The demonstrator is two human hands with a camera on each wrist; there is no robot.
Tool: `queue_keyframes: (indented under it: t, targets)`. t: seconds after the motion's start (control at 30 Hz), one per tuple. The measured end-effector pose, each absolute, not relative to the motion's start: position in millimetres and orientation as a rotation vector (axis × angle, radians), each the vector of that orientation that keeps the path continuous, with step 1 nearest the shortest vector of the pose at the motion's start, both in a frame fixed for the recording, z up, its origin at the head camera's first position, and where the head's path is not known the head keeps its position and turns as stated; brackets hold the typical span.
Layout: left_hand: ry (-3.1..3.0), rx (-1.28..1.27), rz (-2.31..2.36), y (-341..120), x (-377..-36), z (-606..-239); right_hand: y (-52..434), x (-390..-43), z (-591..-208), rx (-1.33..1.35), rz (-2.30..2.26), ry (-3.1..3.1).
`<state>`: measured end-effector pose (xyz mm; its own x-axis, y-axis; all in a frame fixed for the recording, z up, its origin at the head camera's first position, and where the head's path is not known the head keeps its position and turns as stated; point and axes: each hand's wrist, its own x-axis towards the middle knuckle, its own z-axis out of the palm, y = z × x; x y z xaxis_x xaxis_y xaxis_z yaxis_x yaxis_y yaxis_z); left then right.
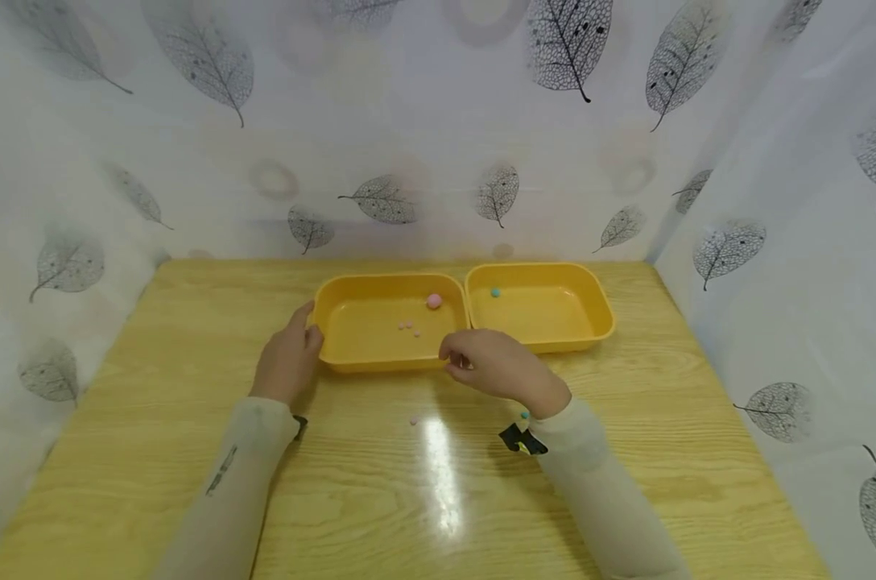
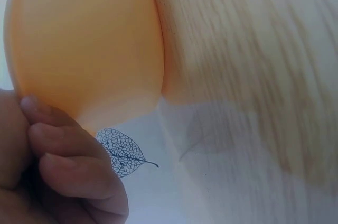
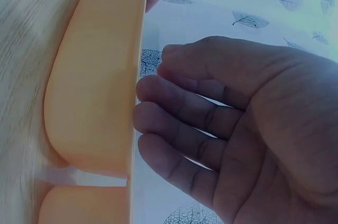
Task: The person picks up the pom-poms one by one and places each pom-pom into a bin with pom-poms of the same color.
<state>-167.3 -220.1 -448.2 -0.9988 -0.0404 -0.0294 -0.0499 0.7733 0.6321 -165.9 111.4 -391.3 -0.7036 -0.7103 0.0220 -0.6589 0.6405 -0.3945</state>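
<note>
Pink beads point(image 1: 409, 325) lie in the left tray point(image 1: 365, 330), which the left hand point(image 1: 286, 361) grips; the right tray point(image 1: 550, 310) holds one blue bead point(image 1: 495, 293). A loose pink bead point(image 1: 413, 421) and loose blue bead point(image 1: 525, 415) apparently remain, on the table point(image 1: 351, 499). Whether the right hand point(image 1: 503, 366) pinches anything is hidden.

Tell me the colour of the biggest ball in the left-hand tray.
The biggest ball is pink; it shows best in the head view.
</note>
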Motion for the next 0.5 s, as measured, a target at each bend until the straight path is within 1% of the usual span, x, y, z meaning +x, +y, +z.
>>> queue_keyframes:
  t: [0.5]
  targets:
    - [2.931,-0.076,1.053,-219.5,-166.1,-447.6,110.1,-164.2,-394.5,-1.145,-0.562,2.698]
